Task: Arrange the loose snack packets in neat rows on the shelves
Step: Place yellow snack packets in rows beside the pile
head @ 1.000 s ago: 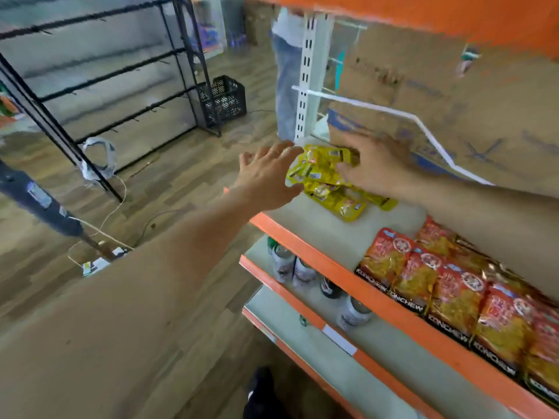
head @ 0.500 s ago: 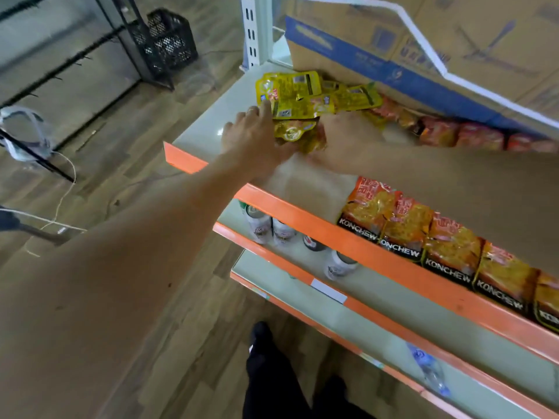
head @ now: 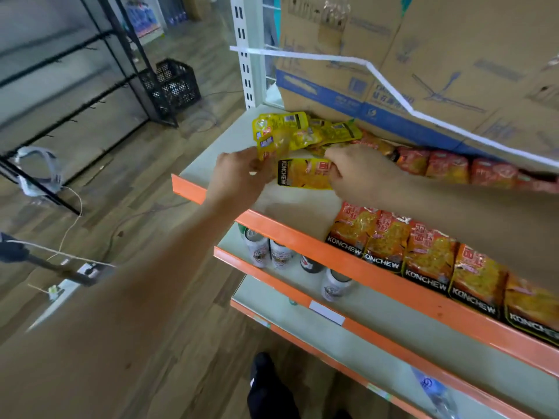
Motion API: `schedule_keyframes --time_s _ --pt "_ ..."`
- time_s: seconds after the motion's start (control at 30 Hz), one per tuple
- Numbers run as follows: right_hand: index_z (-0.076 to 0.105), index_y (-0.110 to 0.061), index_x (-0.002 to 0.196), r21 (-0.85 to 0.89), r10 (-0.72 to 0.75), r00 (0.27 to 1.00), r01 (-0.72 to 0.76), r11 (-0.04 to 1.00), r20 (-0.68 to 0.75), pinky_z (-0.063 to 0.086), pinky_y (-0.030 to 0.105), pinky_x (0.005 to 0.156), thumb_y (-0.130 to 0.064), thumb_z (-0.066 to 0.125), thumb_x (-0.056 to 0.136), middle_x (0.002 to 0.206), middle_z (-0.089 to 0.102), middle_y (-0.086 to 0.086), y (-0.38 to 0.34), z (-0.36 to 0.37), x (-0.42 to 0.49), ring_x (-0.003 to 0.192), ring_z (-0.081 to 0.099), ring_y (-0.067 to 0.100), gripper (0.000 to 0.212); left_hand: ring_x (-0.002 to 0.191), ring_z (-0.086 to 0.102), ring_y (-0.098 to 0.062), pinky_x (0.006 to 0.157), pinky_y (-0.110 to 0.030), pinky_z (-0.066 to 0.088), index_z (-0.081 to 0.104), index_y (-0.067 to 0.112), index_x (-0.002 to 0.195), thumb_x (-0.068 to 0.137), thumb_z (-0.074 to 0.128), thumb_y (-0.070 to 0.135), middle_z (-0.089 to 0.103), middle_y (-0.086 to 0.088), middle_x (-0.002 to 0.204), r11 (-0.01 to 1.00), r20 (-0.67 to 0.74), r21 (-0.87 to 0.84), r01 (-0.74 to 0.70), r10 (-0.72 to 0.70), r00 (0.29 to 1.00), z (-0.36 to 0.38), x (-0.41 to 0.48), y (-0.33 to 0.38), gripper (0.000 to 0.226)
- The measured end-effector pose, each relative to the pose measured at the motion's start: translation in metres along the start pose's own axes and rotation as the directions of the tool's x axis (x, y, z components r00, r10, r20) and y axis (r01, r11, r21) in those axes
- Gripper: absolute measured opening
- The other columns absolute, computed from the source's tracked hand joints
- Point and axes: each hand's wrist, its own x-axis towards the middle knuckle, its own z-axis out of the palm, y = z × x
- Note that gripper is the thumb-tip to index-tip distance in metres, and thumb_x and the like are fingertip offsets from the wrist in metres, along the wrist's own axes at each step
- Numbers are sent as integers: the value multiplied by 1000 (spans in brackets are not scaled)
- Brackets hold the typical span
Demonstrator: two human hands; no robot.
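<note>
- Left hand (head: 242,176): extended over the left end of the top shelf (head: 208,164). Its grip is pinched on the lower edge of a blurred yellow packet (head: 267,145), which stands up from the fingertips toward the back of the shelf.
- Right hand (head: 363,173): extended across the shelf from the right. Its grip is clamped, thumb and fingers, on the right end of a yellow KONCHEW packet (head: 302,175).
- Yellow KONCHEW packet: lies sideways between the two hands, with its black name band at the left end, just beside the left hand's fingers. Whether it touches them, or rests on the shelf board, cannot be told.
- Heap of yellow packets (head: 314,128): loose and overlapping at the back left of the top shelf, just behind both hands and at the foot of the cardboard boxes (head: 438,55).
- Front row of orange packets (head: 423,255): side by side along the shelf's orange front lip, right of the hands and below the right forearm.
- Back row of red packets (head: 447,167): along the rear of the same shelf, right of the heap.
- Cans (head: 257,249): standing at the left end of the shelf below.
- Black crate (head: 175,83): on the wooden floor, beside a black rack (head: 90,80).
</note>
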Motion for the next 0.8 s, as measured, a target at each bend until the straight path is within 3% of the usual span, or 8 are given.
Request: schedule_keyframes --time_s 0.07,0.13,0.23,0.3,0.37,0.5,0.67,0.8 --pt "33 -19 65 131 60 997 -54 990 -41 42 33 55 -18 41 93 62 43 4 -2 -14 -9 62 54 24 29 66 63 -4 61 -7 41 70 3 84 94 61 22 73 -8 77 994 20 -71 77 -76 997 -8 -8 10 23" --pt "34 -13 59 298 143 989 -128 946 -29 32 22 43 -14 41 96 54 41 2 -7 -30 -19 43 48 5 37 65 64 -10 68 -23 54 69 10 84 90 59 29 72 -7 77 948 44 -255 191 -186 982 -17 -14 19 23" --pt "43 -8 58 479 171 985 -134 868 -34 40 28 53 -29 40 100 53 46 9 -17 -51 -33 48 49 12 47 77 72 -20 73 -47 62 68 17 89 97 56 20 73 2 79 803 46 -520 291 -314 948 -40 -26 45 15" --pt "61 -3 72 563 193 981 -141 815 -34 52 42 75 -54 39 99 67 61 19 -29 -64 -41 68 62 29 62 73 72 -15 71 -44 63 67 16 93 101 51 10 72 6 76 752 14 -604 264 -321 947 -57 -36 68 19" --pt "70 -12 79 673 177 983 -105 732 -40 56 41 79 -70 40 92 64 66 10 -42 -75 -50 71 67 29 66 75 71 -17 68 -40 62 67 15 94 101 50 9 71 4 78 712 -34 -667 220 -324 945 -79 -49 89 19" --pt "61 4 85 795 -23 993 109 597 -119 44 26 54 -51 51 98 57 52 3 -71 -103 -80 52 52 14 58 83 60 -26 78 -45 53 66 20 85 87 57 24 64 -2 80 692 -214 -715 97 -349 912 -125 -78 113 10" --pt "62 -12 85 844 -201 950 305 441 -239 52 48 61 -43 57 90 70 51 2 -105 -143 -121 65 55 21 32 62 55 -9 69 -32 51 59 22 74 98 57 24 57 11 64 670 -410 -740 -58 -382 828 -172 -108 154 24" --pt "61 -15 85 814 -171 899 437 382 -403 57 40 60 -38 59 92 65 55 -7 -125 -190 -139 62 57 10 24 52 51 2 54 -20 52 53 22 77 104 51 23 57 17 57 722 -517 -674 -153 -314 796 -198 -108 196 27"
